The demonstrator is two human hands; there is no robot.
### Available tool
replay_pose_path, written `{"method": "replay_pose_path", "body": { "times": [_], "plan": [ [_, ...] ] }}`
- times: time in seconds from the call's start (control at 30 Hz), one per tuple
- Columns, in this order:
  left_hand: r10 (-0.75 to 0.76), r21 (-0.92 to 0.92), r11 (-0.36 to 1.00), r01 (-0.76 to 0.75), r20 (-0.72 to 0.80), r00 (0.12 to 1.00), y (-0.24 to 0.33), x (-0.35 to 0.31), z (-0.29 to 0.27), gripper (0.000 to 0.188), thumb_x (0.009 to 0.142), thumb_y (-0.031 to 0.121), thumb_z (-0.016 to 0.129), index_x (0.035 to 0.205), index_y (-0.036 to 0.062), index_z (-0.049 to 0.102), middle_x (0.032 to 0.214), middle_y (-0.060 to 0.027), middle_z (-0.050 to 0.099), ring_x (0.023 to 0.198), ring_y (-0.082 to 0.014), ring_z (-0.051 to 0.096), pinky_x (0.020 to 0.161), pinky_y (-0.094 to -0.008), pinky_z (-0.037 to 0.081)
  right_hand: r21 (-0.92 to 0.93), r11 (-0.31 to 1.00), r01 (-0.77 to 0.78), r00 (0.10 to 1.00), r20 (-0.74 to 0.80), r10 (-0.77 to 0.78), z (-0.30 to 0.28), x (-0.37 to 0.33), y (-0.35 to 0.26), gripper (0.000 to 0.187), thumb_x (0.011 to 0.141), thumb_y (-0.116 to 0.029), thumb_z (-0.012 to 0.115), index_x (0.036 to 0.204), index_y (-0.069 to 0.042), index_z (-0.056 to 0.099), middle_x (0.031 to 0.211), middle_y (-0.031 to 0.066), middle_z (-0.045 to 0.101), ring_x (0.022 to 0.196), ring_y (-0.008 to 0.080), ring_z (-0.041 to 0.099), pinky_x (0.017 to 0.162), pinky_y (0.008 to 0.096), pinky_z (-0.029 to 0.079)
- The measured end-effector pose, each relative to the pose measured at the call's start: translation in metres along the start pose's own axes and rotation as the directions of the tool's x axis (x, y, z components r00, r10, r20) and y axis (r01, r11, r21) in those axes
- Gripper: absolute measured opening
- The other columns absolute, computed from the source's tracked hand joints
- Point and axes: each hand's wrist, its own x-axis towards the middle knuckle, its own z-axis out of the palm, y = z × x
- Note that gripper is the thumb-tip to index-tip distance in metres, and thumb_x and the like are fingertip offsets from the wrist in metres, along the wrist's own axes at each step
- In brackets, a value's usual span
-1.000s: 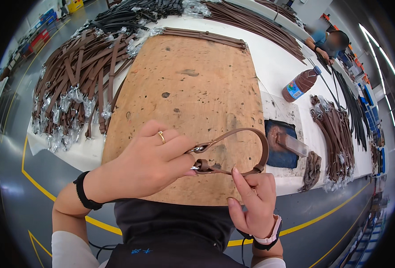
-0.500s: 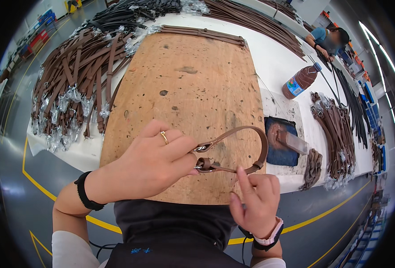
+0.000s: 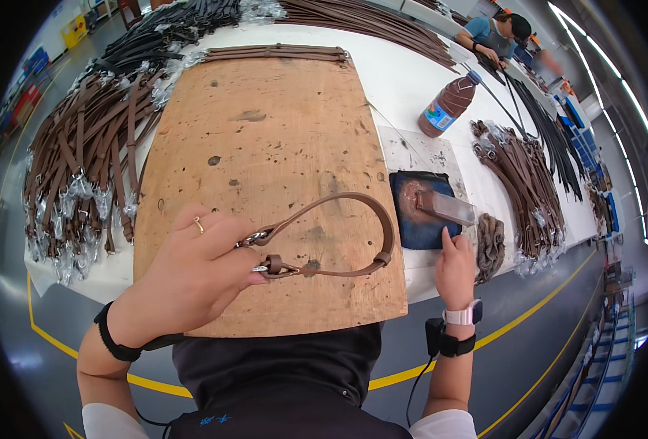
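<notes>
My left hand [image 3: 199,274], with a ring on one finger, is closed on a brown leather strap [image 3: 388,233] by its metal-hardware ends. The strap bends out to the right in a loop over a wooden board [image 3: 265,161], with a keeper on its lower right side. My right hand [image 3: 454,271] is off the strap, its index finger stretched forward and nothing visible in it. Just beyond its fingertips lies a dark blue cloth pad [image 3: 413,235] with a brown stain. Resting on that pad is a block-shaped applicator [image 3: 452,208] with a clear handle and brown end.
A crumpled brown rag [image 3: 491,245] lies right of the pad. Behind stands a bottle [image 3: 448,106] of brown liquid. Brown straps [image 3: 82,139] pile up at left, with more brown straps [image 3: 523,179] at right. A co-worker [image 3: 496,40] handles black straps at far right.
My right hand has left the strap and moved right toward the pad and applicator. My left hand still holds the strap. The view has shifted right.
</notes>
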Motion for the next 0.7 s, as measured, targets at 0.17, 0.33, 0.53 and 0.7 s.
{"method": "replay_pose_path", "body": {
  "times": [0.17, 0.33, 0.53, 0.7],
  "plan": [
    [0.014, -0.017, 1.0, -0.013, 0.026, 1.0, 0.0, 0.002, -0.001, 0.021, 0.071, 0.017, 0.074, 0.085, 0.0079, 0.061, 0.097, -0.0065, 0.055, 0.086, -0.0234, 0.056, 0.083, -0.0378, 0.037, -0.112, 0.99, 0.083, 0.995, 0.066, -0.076, -0.012, 0.003, -0.002, 0.042, 0.072, 0.003, 0.055, 0.113, 0.007, 0.063, 0.086, 0.0149, 0.054, 0.084, 0.0333, 0.052, 0.072, 0.0414, 0.044],
    [0.063, -0.061, 0.996, -0.059, 0.058, 0.996, -0.001, 0.005, -0.001, 0.021, 0.073, 0.02, 0.074, 0.084, 0.0087, 0.061, 0.095, -0.0052, 0.054, 0.087, -0.0222, 0.056, 0.083, -0.0371, 0.036, 0.168, 0.98, 0.104, 0.995, -0.012, -0.104, -0.063, 0.013, -0.041, 0.041, 0.073, 0.003, 0.057, 0.113, -0.003, 0.066, 0.089, 0.0146, 0.053, 0.085, 0.0311, 0.051, 0.073, 0.0376, 0.043],
    [0.179, -0.142, 0.977, -0.16, 0.133, 0.975, -0.003, 0.0, -0.001, 0.019, 0.073, 0.022, 0.074, 0.086, 0.0115, 0.064, 0.101, -0.0039, 0.057, 0.081, -0.0211, 0.054, 0.083, -0.0399, 0.037, 0.546, 0.754, 0.365, 0.918, -0.077, -0.389, -0.111, 0.026, -0.11, 0.047, 0.074, -0.009, 0.063, 0.121, -0.005, 0.063, 0.114, 0.0168, 0.055, 0.097, 0.0312, 0.051, 0.084, 0.0399, 0.041],
    [0.206, -0.164, 0.97, -0.18, 0.16, 0.965, 0.0, 0.0, -0.003, 0.018, 0.076, 0.023, 0.073, 0.086, 0.0119, 0.063, 0.1, -0.0019, 0.056, 0.082, -0.0198, 0.054, 0.083, -0.0378, 0.038, 0.549, 0.657, 0.517, 0.814, -0.078, -0.575, -0.111, 0.033, -0.13, 0.05, 0.074, -0.018, 0.065, 0.122, -0.008, 0.063, 0.123, 0.0154, 0.055, 0.102, 0.032, 0.05, 0.091, 0.0405, 0.039]
  ]
}}
